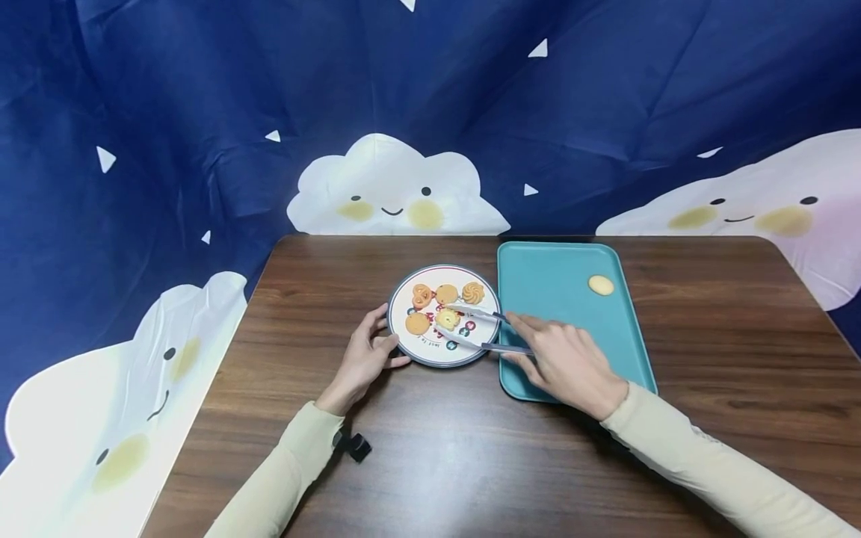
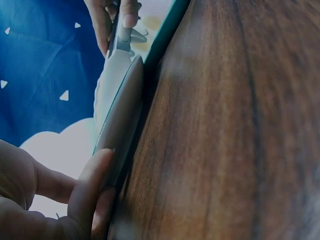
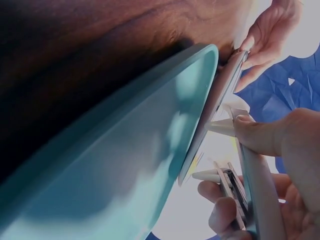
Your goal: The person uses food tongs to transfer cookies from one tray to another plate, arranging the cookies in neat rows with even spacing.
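Note:
At the left rim of a round white plate [image 1: 430,353], my left hand [image 1: 359,360] holds the edge; in the left wrist view its fingers [image 2: 89,182] pinch the plate's rim [image 2: 122,112]. My right hand [image 1: 572,365] grips a pair of tongs [image 1: 501,348], which reach over the plate from the right. Between the tong tips lies a pale yellow flower-shaped cookie [image 1: 447,320]; whether both tips touch it I cannot tell. Around it on the plate are a pretzel-shaped cookie [image 1: 421,296], a swirled cookie [image 1: 473,292] and two round cookies [image 1: 418,323]. The right wrist view shows the tongs [image 3: 255,185] spread apart.
A teal tray [image 1: 558,280] stands right beside the plate, under my right hand, with one pale oval cookie [image 1: 601,285] near its far right corner. Both rest on a brown wooden table [image 1: 430,463]. A blue curtain [image 1: 430,75] with clouds hangs behind.

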Available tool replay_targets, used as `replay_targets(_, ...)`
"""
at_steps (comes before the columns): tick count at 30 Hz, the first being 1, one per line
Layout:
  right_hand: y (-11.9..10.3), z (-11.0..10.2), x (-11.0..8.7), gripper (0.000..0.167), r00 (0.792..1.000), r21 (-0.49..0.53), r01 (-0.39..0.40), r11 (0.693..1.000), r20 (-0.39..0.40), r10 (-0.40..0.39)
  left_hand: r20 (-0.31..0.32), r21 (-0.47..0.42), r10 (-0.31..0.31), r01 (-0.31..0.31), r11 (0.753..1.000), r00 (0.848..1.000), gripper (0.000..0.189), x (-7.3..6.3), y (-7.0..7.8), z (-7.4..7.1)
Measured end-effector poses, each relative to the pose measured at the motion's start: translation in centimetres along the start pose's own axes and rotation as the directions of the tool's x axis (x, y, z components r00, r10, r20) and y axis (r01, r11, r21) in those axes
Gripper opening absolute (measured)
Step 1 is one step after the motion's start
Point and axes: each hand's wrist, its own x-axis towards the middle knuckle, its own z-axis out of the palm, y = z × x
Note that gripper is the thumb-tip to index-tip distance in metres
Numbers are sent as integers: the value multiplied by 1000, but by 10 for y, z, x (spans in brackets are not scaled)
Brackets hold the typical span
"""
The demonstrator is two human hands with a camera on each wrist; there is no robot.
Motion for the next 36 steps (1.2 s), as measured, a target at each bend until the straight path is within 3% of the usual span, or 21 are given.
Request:
replay_targets(18,-3,1,8,65,999,34,-23,999,44,21,-3,-10,5,-5,1000,1000,65,-1,1,1)
replay_targets(36,-1,-3,0,67,999,35,-2,999,-38,3,-14,-25,-10,10,1000,1000,65,-1,1,2)
